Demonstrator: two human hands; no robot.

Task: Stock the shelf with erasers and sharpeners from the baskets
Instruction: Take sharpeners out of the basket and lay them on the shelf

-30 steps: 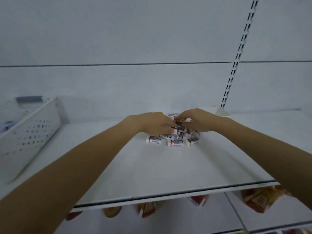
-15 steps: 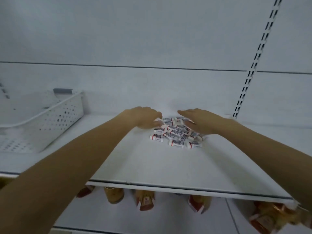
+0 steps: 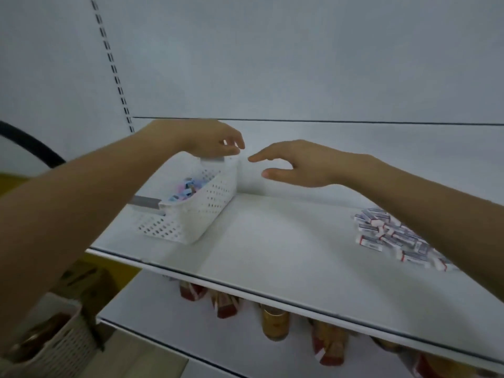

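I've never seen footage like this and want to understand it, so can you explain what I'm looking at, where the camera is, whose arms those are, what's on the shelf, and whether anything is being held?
There is no machine here. The camera sits on a person's head, looking forward and down, so the two bare arms are that person's own. The left hand rests at the far rim of a white perforated basket holding small colourful items, too blurred to name. The right hand is open in the air beside the basket, holding nothing. Both are over a white shelf. To the right lies a loose pile of erasers in printed sleeves. Under the shelf, packaged goods stand on a lower level.
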